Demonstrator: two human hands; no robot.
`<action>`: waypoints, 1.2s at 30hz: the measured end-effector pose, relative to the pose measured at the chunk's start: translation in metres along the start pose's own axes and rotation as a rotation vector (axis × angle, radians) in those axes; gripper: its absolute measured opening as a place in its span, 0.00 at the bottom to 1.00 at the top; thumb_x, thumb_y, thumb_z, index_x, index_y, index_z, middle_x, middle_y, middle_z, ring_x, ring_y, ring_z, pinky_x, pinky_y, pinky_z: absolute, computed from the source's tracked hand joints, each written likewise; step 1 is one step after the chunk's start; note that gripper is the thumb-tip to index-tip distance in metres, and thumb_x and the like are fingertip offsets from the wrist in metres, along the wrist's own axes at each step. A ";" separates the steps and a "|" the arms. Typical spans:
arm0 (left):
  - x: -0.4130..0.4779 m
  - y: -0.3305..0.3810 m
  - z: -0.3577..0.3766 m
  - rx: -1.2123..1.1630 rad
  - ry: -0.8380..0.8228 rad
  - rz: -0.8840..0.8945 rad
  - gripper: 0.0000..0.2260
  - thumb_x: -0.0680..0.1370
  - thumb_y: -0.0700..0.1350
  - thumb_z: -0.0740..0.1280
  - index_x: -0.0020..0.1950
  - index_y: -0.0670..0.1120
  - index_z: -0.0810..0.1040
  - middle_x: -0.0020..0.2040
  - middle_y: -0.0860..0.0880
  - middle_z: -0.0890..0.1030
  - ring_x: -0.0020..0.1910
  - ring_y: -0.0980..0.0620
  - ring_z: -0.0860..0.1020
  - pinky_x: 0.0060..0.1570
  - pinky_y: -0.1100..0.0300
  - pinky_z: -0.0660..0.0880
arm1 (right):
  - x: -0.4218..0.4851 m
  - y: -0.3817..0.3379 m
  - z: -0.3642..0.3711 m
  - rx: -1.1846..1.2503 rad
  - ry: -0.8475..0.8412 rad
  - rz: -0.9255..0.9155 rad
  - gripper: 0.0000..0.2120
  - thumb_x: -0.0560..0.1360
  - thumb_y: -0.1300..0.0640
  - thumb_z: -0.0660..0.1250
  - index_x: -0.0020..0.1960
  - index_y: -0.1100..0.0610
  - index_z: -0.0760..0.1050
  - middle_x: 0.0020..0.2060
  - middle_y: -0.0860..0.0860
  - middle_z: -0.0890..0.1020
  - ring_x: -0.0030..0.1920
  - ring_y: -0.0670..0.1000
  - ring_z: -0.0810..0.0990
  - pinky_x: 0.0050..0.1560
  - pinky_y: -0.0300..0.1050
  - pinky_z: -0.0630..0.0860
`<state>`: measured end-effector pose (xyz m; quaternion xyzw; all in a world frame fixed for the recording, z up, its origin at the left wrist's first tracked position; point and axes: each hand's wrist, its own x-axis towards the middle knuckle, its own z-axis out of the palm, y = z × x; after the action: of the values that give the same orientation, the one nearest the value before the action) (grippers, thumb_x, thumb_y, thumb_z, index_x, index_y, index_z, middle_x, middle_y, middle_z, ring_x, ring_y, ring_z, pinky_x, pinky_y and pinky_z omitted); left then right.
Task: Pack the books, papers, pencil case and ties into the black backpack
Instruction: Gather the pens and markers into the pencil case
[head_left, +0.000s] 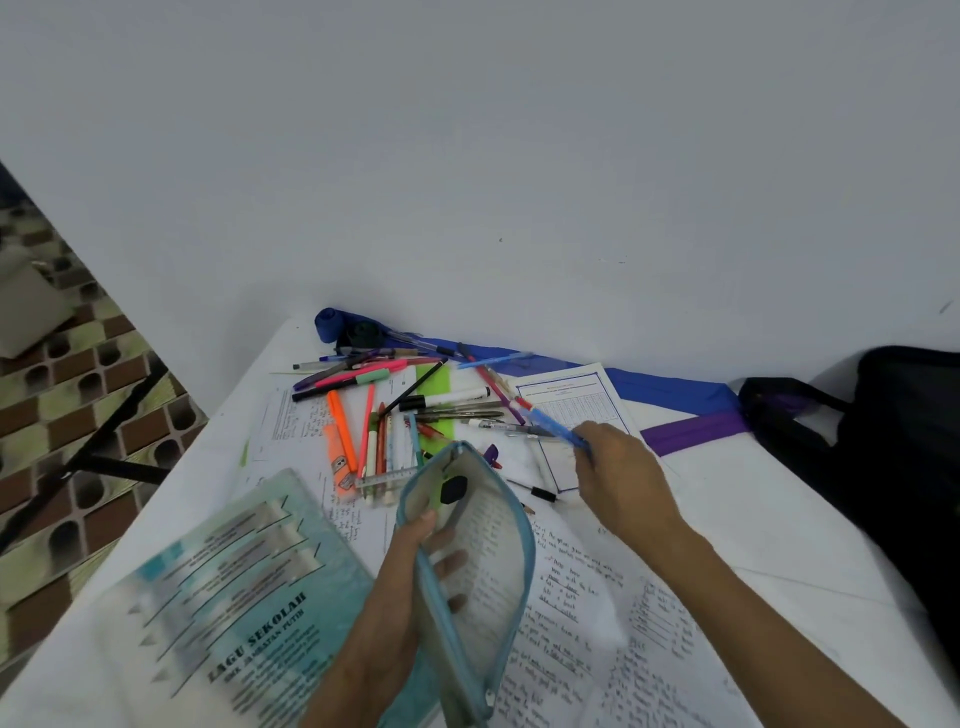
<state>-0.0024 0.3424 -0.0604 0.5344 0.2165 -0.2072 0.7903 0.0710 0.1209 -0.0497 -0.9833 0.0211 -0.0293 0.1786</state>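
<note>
The white tabletop (779, 525) carried handwritten papers (576, 603) across its middle, with a teal book (234, 582) at the near left. Pens (363, 410) lay scattered over the far sheets. A blue tie (670, 389) and a purple tie (696, 431) ran along the wall side, beside the black backpack (898, 457) at the right edge.

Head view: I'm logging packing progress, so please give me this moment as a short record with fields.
left hand: holds the pencil case, mouth open
right hand: fingers pinch a blue pen over the papers
loose pens: scattered on the papers beyond the case
ties: blue tie and purple tie lie at the far edge of the table
black backpack: at the right; contents not visible
book: lying at the left
</note>
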 end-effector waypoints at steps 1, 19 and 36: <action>-0.001 -0.001 0.001 0.002 -0.004 0.002 0.22 0.66 0.63 0.69 0.58 0.60 0.74 0.59 0.50 0.80 0.59 0.48 0.78 0.57 0.44 0.75 | -0.013 -0.008 -0.018 0.132 0.012 0.049 0.06 0.81 0.58 0.64 0.54 0.55 0.78 0.41 0.49 0.81 0.36 0.46 0.75 0.35 0.33 0.68; -0.024 -0.010 0.035 -0.081 -0.017 -0.029 0.24 0.67 0.59 0.67 0.60 0.49 0.77 0.60 0.40 0.80 0.59 0.43 0.78 0.64 0.41 0.72 | -0.062 -0.100 -0.029 0.140 -0.736 0.089 0.05 0.76 0.66 0.66 0.47 0.59 0.71 0.53 0.61 0.78 0.46 0.57 0.84 0.30 0.39 0.76; -0.008 -0.029 0.023 -0.267 -0.057 0.070 0.36 0.74 0.69 0.55 0.67 0.42 0.76 0.53 0.37 0.79 0.51 0.40 0.80 0.45 0.47 0.79 | -0.094 -0.102 -0.061 0.219 -0.599 -0.101 0.09 0.80 0.56 0.61 0.49 0.59 0.79 0.44 0.56 0.82 0.42 0.56 0.83 0.45 0.49 0.82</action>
<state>-0.0223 0.3117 -0.0700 0.4256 0.2011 -0.1640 0.8669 -0.0234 0.2000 0.0388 -0.9229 -0.0846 0.2504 0.2802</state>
